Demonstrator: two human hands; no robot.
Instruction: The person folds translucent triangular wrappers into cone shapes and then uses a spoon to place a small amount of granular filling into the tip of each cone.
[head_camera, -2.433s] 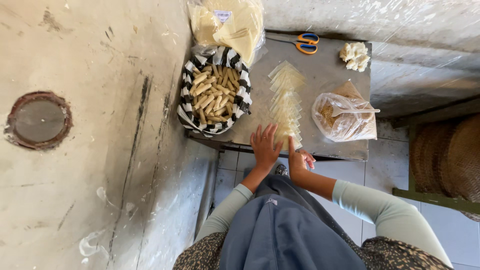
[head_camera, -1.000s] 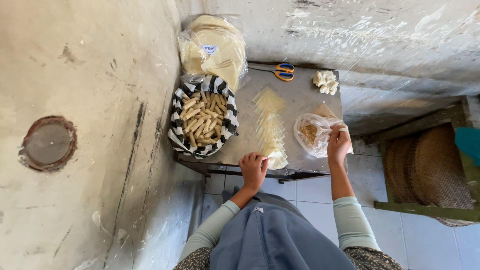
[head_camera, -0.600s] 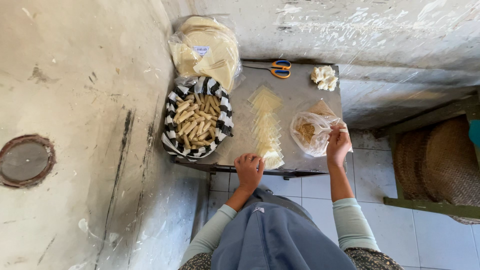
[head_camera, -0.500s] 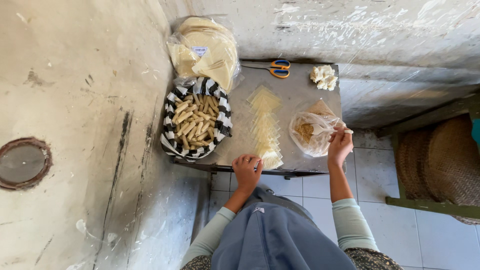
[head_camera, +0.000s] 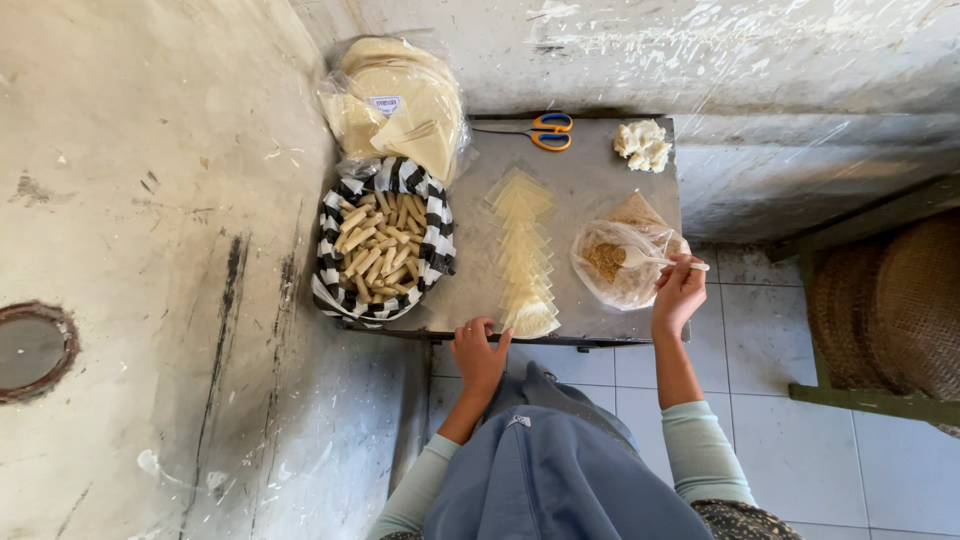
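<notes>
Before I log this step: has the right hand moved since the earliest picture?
Yes. The right hand went from the wrapper row rightward to the clear bag, where it holds a spoon.

woven baskets (head_camera: 900, 310): cut off at right edge | round floor cover (head_camera: 30, 350): cut off at left edge

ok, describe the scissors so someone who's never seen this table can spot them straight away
Start at the small grey table against the wall and look to its far edge, away from the person. The scissors lie flat there, between the bagged stack of round wrappers and a pale crumbly lump. Orange and blue handles make them the only brightly coloured thing among pale food.
</notes>
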